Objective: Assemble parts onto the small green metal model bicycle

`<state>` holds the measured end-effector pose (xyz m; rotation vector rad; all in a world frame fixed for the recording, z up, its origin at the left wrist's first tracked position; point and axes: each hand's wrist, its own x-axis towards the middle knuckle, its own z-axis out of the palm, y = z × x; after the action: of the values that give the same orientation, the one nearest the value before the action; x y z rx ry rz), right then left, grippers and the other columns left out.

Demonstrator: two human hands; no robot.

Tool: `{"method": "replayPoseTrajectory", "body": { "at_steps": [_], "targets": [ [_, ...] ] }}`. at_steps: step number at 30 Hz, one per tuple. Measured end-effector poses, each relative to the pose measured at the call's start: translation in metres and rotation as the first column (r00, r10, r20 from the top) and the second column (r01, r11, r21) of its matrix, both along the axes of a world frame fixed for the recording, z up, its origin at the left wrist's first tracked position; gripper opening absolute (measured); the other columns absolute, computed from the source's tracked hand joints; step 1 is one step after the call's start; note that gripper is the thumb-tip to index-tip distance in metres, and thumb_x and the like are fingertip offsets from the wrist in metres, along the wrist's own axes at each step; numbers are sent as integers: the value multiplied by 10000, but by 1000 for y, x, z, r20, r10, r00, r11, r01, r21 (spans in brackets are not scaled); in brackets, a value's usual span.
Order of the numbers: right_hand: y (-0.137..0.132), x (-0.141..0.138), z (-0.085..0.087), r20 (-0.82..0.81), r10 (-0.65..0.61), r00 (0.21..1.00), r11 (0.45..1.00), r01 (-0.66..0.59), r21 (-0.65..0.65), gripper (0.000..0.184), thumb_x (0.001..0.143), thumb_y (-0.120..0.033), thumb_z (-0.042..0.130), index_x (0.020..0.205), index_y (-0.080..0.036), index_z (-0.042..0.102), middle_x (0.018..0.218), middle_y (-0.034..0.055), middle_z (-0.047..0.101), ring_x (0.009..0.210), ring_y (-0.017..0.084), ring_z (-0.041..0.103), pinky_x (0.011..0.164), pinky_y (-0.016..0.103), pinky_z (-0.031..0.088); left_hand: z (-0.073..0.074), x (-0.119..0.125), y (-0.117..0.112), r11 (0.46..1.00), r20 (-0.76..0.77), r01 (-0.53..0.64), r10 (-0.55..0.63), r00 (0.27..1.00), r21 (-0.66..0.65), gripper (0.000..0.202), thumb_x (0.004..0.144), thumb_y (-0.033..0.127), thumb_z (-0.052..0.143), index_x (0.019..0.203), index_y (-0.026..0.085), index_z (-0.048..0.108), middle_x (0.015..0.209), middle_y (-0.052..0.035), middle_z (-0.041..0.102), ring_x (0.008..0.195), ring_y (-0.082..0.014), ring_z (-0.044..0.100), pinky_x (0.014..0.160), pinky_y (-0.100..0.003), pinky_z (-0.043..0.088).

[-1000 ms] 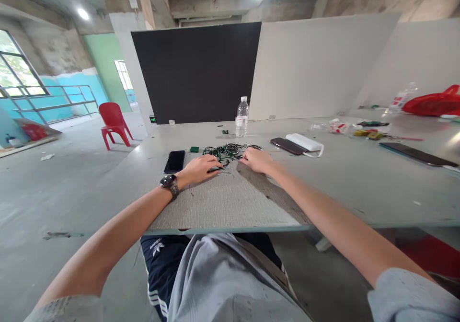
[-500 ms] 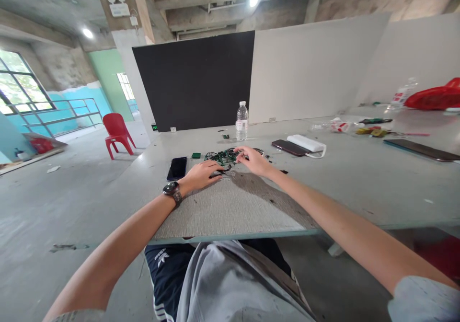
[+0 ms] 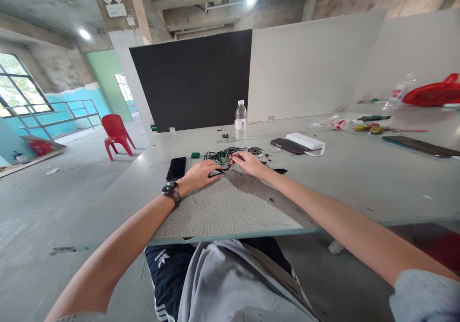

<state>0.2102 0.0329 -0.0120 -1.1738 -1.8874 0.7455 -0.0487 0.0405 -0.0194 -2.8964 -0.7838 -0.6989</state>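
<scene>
My left hand (image 3: 203, 172) rests on the table with thumb and fingers closed around a thin dark curved part (image 3: 225, 168), whose end sticks out toward the right. My right hand (image 3: 248, 163) is just to the right, its thumb and fingertips pinched together close to that part. Whatever is between those fingertips is too small to name. Right behind both hands lie green and black model bicycle pieces, among them a spoked wheel (image 3: 211, 156) on the left and another wheel (image 3: 255, 151) on the right. A small green block (image 3: 195, 155) sits behind my left hand.
A phone (image 3: 176, 168) lies left of my left hand. Behind stands a water bottle (image 3: 240, 120). To the right are a dark phone (image 3: 287, 145) with a white power bank (image 3: 305, 141), and a black piece (image 3: 280, 171). A red chair (image 3: 117, 132) stands on the floor beyond.
My right hand has come down and slightly left, from over the wheels toward the dark part, its fingers now pinched. My left hand stays nearly in place.
</scene>
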Motion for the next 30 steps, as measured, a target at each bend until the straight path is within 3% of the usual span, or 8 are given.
{"method": "replayPoseTrajectory", "body": {
  "at_steps": [3,6,12,14,17,20,25,30],
  "targets": [
    [1,-2,-1,-7,30,1000,999,-30,32,266,970,-432,543,915,-195,650,834,60,690,736,198,629,693,340,469,2,0,-2,998,27,-40,41,999,-46,483,971,436,691,1374,196,576,1219,-77,752,1151,-283,678,981,-418,536],
    [4,-4,-4,-12,45,999,997,-44,64,148,897,-355,620,893,-207,605,923,72,715,864,222,682,807,366,502,3,1,-3,997,33,-37,39,999,-61,491,934,404,739,1348,203,564,1201,-62,762,1158,-289,680,1000,-429,521],
    [2,-7,-6,-131,75,989,997,-69,47,297,860,-327,655,1119,-222,553,1213,102,687,870,211,743,829,374,542,3,-1,-3,992,23,-39,42,999,-121,495,928,369,722,1366,225,543,1216,-51,759,1138,-269,698,967,-405,538],
    [0,-9,-5,-135,94,986,994,-86,64,235,892,-330,635,1088,-228,555,1191,92,699,857,209,754,857,381,542,2,-1,-2,992,19,-39,41,999,-119,493,932,375,714,1369,222,543,1224,-54,755,1152,-267,695,971,-406,540],
    [-4,-11,-3,-96,104,990,992,-96,87,194,951,-415,608,1005,-231,576,1008,81,749,896,245,752,876,395,537,1,-2,0,994,12,-30,31,999,-103,467,943,384,703,1356,222,556,1241,-60,745,1151,-262,696,973,-402,543],
    [-7,-13,1,-8,79,997,990,-77,120,307,966,-521,592,930,-218,628,948,99,768,923,265,721,853,385,518,0,-2,1,997,3,-16,16,1000,-78,424,957,395,688,1332,228,578,1258,-60,737,1148,-259,695,979,-396,541],
    [-9,-12,2,115,18,993,986,-37,164,442,930,-628,616,872,-193,673,881,80,725,800,232,640,749,355,468,1,-2,-1,999,-20,-25,24,1000,-22,375,968,390,683,1302,233,615,1236,-58,745,1140,-258,696,986,-392,534],
    [-5,-11,-4,0,53,999,986,-52,158,393,860,-547,749,1022,-203,651,1083,111,720,955,251,685,841,370,519,3,0,-4,1000,-56,-11,12,998,5,382,991,387,649,1340,236,611,1235,-60,748,1129,-258,698,988,-392,527]
  ]
}}
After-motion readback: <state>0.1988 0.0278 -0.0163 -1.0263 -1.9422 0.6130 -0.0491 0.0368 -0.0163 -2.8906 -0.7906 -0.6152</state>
